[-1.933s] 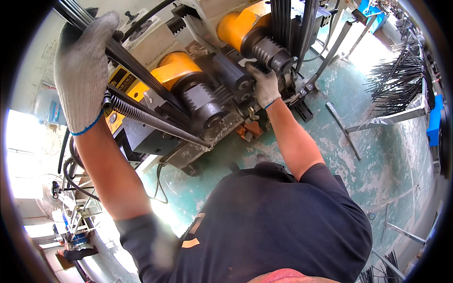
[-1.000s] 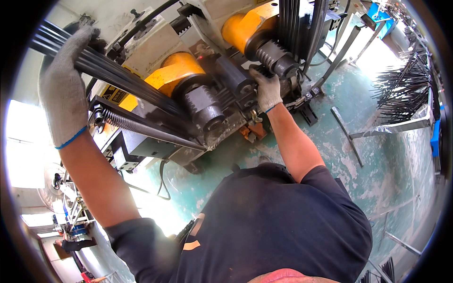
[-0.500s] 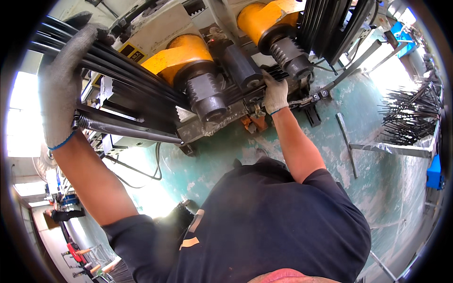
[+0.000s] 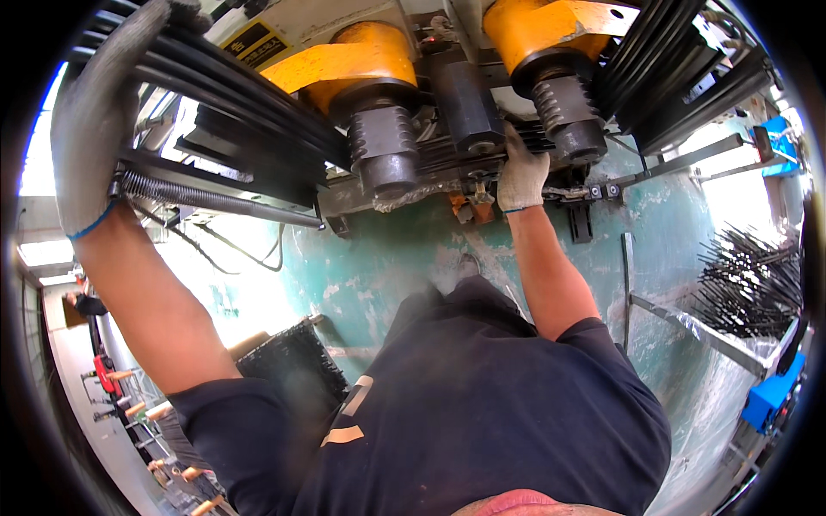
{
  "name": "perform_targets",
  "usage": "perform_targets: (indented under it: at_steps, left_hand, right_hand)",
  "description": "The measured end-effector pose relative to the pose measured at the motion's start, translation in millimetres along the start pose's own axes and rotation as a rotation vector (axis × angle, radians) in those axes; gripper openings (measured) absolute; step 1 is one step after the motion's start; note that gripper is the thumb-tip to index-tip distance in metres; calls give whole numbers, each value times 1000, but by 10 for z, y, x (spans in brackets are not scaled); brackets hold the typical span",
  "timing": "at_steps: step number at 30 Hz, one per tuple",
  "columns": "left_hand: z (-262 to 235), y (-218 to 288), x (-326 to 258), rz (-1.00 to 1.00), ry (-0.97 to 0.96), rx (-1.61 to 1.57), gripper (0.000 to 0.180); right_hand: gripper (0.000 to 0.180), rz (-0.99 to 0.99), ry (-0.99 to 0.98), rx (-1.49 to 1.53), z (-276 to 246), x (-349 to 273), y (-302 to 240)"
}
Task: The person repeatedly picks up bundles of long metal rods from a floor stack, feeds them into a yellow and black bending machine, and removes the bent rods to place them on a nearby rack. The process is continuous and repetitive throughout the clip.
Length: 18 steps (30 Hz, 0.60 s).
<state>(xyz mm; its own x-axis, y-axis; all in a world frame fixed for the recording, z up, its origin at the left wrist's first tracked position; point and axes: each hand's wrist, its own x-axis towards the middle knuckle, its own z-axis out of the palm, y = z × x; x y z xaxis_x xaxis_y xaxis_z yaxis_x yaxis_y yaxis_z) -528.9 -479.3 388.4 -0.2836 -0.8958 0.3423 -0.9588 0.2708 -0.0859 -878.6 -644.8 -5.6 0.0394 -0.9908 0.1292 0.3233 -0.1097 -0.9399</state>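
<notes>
Black metal rods run in a bundle from the upper left toward the machine's ridged steel rollers. My left hand, in a grey knit glove, reaches over this bundle with its fingers curled round the far side. The gloved right hand grips the rods between the two rollers, beside a black hexagonal block; its fingertips are partly hidden there. The left ridged roller and the right ridged roller sit under yellow housings. A coil spring lies just below my left hand.
More black bars stick out at the upper right. On the right, a heap of thin dark rods rests by a metal frame. Blue boxes stand near the right rim. The green floor is worn.
The view has shifted, so the machine appears farther right and higher. Both gloved hands remain at about the same places on the rods.
</notes>
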Motion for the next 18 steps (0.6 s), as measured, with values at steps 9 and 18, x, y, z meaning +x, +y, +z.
perform_targets:
  at_steps: [9, 18]
  left_hand:
    - [195, 943, 302, -393, 228, -306, 38]
    - [100, 1496, 161, -563, 473, -327, 42]
  right_hand:
    - [33, 175, 28, 196, -33, 66, 128]
    - [47, -558, -302, -1394, -242, -4, 119]
